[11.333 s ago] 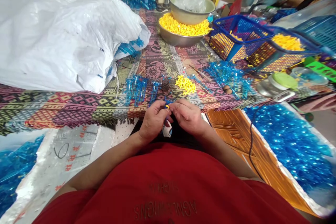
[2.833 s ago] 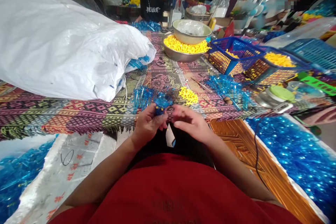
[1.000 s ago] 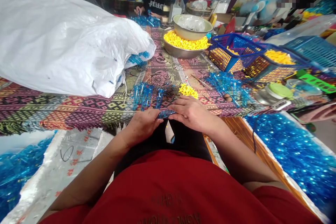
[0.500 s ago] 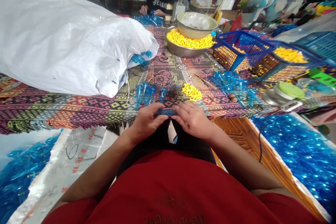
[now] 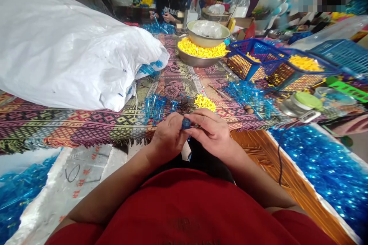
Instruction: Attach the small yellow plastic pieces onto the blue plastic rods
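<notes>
Piece [image 5: 186, 123] between hands [image 5: 169, 133] [image 5: 213, 131] near cloth edge [image 5: 135, 133]

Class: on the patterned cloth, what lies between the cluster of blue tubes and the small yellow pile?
A lone blue tube, then a heap of tiny dark pieces, as the head view shows.

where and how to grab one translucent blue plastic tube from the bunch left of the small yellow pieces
Probably the near end, coming from the near side: the translucent blue plastic tubes lie close together, lengthwise from near to far, so their ends look freer than their long sides.
</notes>
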### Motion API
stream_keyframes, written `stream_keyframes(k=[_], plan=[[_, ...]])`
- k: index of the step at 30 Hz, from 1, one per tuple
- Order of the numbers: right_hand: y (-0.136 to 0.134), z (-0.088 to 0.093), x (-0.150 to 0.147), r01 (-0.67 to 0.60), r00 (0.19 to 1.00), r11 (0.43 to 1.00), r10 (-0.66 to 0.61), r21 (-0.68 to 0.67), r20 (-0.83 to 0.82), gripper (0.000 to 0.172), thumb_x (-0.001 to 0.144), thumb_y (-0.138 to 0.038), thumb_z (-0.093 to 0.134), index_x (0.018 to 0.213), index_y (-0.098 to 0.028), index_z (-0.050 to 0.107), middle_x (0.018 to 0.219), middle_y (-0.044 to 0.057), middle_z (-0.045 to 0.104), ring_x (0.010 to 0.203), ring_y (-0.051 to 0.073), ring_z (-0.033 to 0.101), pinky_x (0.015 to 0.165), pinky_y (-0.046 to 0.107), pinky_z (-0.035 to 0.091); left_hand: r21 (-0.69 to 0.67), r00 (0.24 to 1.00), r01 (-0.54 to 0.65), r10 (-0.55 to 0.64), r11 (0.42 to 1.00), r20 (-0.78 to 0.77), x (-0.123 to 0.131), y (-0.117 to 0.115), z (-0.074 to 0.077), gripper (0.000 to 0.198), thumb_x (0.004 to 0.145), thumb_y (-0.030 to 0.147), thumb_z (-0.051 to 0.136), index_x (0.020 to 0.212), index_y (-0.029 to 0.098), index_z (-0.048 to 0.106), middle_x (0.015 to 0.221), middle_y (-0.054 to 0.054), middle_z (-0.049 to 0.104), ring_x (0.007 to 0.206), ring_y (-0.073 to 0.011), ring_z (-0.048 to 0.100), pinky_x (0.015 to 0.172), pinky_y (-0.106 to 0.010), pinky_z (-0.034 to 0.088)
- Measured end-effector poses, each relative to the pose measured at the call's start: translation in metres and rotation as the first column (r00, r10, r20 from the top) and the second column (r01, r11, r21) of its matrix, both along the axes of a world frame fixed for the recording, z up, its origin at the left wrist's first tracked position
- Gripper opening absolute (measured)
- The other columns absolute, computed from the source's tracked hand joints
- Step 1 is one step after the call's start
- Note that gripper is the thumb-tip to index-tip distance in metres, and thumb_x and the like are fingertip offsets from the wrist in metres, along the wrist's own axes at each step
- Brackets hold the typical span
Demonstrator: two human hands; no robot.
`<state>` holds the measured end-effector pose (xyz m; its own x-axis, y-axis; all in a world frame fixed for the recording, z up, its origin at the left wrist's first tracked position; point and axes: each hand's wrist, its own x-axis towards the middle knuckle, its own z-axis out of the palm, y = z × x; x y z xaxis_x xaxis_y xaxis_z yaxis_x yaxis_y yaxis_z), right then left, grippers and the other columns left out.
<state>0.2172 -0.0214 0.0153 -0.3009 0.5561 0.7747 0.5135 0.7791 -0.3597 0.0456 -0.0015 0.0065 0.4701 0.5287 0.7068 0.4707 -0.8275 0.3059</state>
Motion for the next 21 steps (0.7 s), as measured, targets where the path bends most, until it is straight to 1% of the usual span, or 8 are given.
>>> stream_keyframes(k=[3, 8, 11, 14, 16, 18, 20, 21], plan=[[-0.003, 0.005, -0.003, -0.005, 1.0, 1.0, 0.005, 0.0, -0.011, 0.017, 0.086, -0.021, 0.06, 0.102, -0.018, 0.065, 0.088, 0.007, 0.066, 0.081, 0.016, 0.064, 0.072, 0.028, 0.055, 0.057, 0.998, 0.004, 0.0, 0.998, -0.068, 0.003, -0.003, 0.001, 0.014, 0.092, 0.024, 0.039, 0.082, 0.017, 0.046, 0.07, -0.005, 0.054, 0.065, -0.0169, 0.053, 0.057, -0.027, 0.044], [-0.003, -0.001, -0.008, 0.007, 0.999, 1.0, -0.008, -0.03, -0.044, 0.012, 0.086, -0.02, 0.059, 0.095, -0.017, 0.066, 0.083, 0.006, 0.067, 0.077, 0.015, 0.064, 0.068, 0.027, 0.054, 0.09, 0.989, 0.018, -0.005, 0.996, -0.146, 0.0, 0.003, 0.001, 0.014, 0.091, 0.024, 0.039, 0.078, 0.019, 0.044, 0.066, -0.004, 0.052, 0.061, -0.0166, 0.052, 0.052, -0.027, 0.04], [0.005, -0.01, -0.01, 0.002, 0.981, 0.993, -0.025, -0.116, -0.192, 0.009, 0.086, -0.023, 0.059, 0.091, -0.019, 0.066, 0.083, 0.005, 0.068, 0.078, 0.015, 0.064, 0.07, 0.028, 0.053, 0.021, 0.984, 0.029, -0.025, 0.999, -0.177, -0.01, 0.008, 0.0, 0.014, 0.09, 0.03, 0.044, 0.088, 0.017, 0.049, 0.079, -0.007, 0.06, 0.074, -0.0189, 0.059, 0.061, -0.029, 0.046], [0.016, -0.024, -0.006, -0.016, 0.87, 0.97, -0.105, -0.241, -0.482, 0.014, 0.089, -0.029, 0.055, 0.095, -0.02, 0.064, 0.078, 0.002, 0.067, 0.068, 0.014, 0.064, 0.064, 0.029, 0.054, -0.117, 0.981, -0.004, -0.019, 0.993, -0.192, -0.022, 0.01, -0.005, 0.03, 0.087, 0.037, 0.053, 0.109, 0.015, 0.051, 0.103, -0.012, 0.063, 0.096, -0.023, 0.061, 0.078, -0.034, 0.049], [0.02, -0.032, 0.001, -0.055, 0.813, 0.948, -0.14, -0.315, -0.566, 0.019, 0.09, -0.034, 0.052, 0.1, -0.02, 0.062, 0.073, 0.001, 0.065, 0.06, 0.014, 0.062, 0.059, 0.03, 0.053, -0.224, 0.978, -0.003, -0.044, 0.975, -0.203, -0.026, 0.009, -0.009, 0.029, 0.088, 0.033, 0.052, 0.112, 0.016, 0.052, 0.106, -0.011, 0.065, 0.097, -0.0218, 0.062, 0.081, -0.033, 0.049], [0.021, -0.033, 0.009, -0.013, 0.859, 0.94, -0.165, -0.342, -0.485, 0.024, 0.09, -0.037, 0.053, 0.104, -0.02, 0.061, 0.076, 0.003, 0.066, 0.064, 0.016, 0.064, 0.061, 0.032, 0.054, -0.276, 0.966, -0.001, -0.07, 0.961, -0.248, -0.027, 0.007, -0.013, 0.022, 0.09, 0.027, 0.048, 0.107, 0.015, 0.055, 0.096, -0.009, 0.067, 0.088, -0.0197, 0.064, 0.077, -0.032, 0.05], [0.018, -0.023, 0.017, 0.12, 0.951, 0.954, -0.19, -0.276, -0.246, 0.029, 0.088, -0.039, 0.056, 0.109, -0.021, 0.062, 0.092, 0.007, 0.067, 0.082, 0.021, 0.065, 0.072, 0.038, 0.053, -0.25, 0.943, -0.038, -0.049, 0.967, -0.33, -0.026, 0.006, -0.013, 0.019, 0.09, 0.026, 0.045, 0.098, 0.014, 0.057, 0.088, -0.009, 0.067, 0.081, -0.02, 0.064, 0.074, -0.032, 0.049], [0.016, -0.016, 0.02, 0.178, 0.978, 0.961, -0.198, -0.213, -0.073, 0.031, 0.087, -0.039, 0.057, 0.112, -0.021, 0.062, 0.102, 0.01, 0.067, 0.094, 0.024, 0.062, 0.079, 0.041, 0.05, -0.219, 0.929, -0.057, -0.028, 0.974, -0.369, -0.024, 0.006, -0.011, 0.019, 0.091, 0.026, 0.044, 0.095, 0.014, 0.057, 0.087, -0.01, 0.066, 0.081, -0.0207, 0.063, 0.074, -0.033, 0.049]])
